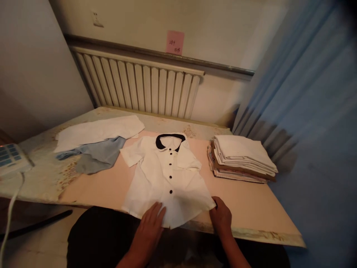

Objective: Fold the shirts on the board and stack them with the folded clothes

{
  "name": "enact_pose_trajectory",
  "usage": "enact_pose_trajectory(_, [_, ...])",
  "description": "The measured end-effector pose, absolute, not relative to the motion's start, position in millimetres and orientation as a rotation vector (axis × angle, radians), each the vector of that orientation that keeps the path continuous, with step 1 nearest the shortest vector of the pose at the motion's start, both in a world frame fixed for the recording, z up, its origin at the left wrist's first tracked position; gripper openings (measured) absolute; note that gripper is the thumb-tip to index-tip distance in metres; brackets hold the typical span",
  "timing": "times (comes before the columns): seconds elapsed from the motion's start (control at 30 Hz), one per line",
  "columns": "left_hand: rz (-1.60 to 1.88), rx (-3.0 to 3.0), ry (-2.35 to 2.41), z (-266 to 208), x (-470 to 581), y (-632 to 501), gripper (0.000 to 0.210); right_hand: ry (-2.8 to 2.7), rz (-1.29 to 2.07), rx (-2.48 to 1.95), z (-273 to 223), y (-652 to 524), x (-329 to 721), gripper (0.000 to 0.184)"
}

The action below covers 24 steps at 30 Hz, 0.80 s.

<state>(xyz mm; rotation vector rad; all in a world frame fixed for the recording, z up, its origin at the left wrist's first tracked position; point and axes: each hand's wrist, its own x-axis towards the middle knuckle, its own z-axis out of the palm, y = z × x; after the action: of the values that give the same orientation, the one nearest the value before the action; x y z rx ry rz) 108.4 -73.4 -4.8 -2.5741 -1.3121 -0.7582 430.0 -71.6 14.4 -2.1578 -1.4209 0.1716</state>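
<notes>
A white short-sleeved shirt [156, 178] with a black collar and dark buttons lies front up before me, its collar pointing away. My left hand [152, 223] rests on its lower hem near the table's front edge, fingers stretched out over the cloth. At the right corner of the hem, my right hand [221, 216] has its fingers closed on the fabric. The shirt's right sleeve is folded partly inward, while the left one spreads outward.
A stack of folded cloths [242, 152] stands at the right. White cloth [97, 132] and a blue-grey garment [103, 156] lie at the left. A radiator [145, 85] is behind the table [251, 208]; a blue curtain [320, 130] hangs at right. A white device [12, 158] with a cord sits far left.
</notes>
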Motion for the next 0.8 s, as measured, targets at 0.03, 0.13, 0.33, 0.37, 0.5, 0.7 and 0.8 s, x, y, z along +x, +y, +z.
enact_pose_trajectory(0.03, [-0.749, -2.589, -1.281, -9.6, 113.9, -71.4, 0.056, -1.423, 0.166, -2.15, 14.0, -71.8, 430.0, 0.031])
enact_pose_trajectory(0.13, [-0.688, -2.65, -1.214, -18.7, 117.2, -59.3, 0.053, -1.423, 0.167, -2.139, 11.8, -71.9, 430.3, 0.031])
enact_pose_trajectory(0.33, [-0.806, -2.685, -1.156, -12.8, 108.8, -48.0, 0.038, -1.447, 0.094, -2.094, 2.4, -71.9, 431.8, 0.034])
enact_pose_trajectory(0.37, [-0.839, -2.667, -1.175, -9.6, 110.8, -49.3, 0.035, -1.45, 0.088, -2.088, 1.6, -72.0, 431.9, 0.034])
enact_pose_trajectory(0.5, [-0.868, -2.655, -1.308, 4.9, 127.1, -55.9, 0.028, -1.446, 0.11, -2.084, 3.2, -72.6, 431.5, 0.033])
enact_pose_trajectory(0.7, [-0.816, -2.665, -1.407, 10.2, 148.6, -62.8, 0.028, -1.462, 0.13, -2.089, 7.3, -73.1, 430.4, 0.034])
enact_pose_trajectory(0.8, [-0.85, -2.631, -1.372, 1.9, 153.3, -68.4, 0.03, -1.47, 0.115, -2.07, 5.9, -73.1, 430.9, 0.033])
